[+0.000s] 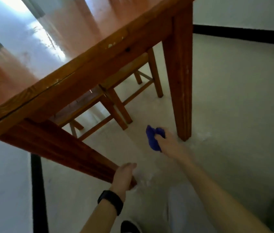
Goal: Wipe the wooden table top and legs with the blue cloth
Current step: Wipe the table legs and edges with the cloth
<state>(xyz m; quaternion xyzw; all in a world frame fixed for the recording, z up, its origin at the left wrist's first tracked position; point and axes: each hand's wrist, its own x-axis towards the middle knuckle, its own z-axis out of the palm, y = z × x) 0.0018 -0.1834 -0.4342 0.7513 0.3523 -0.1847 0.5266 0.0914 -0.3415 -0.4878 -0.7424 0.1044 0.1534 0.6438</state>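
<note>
Right hand is closed around a bunched blue cloth, held low above the floor just beside the foot of the far leg. Left hand, wearing a black wristband, grips the bottom of the near leg. Two wooden stools stand under the counter. Floor is pale, with black skirting along white walls.

Floor: pale, bare.
On it: table legs, two stools under the table.
Tabletop: glossy, nothing on it.
</note>
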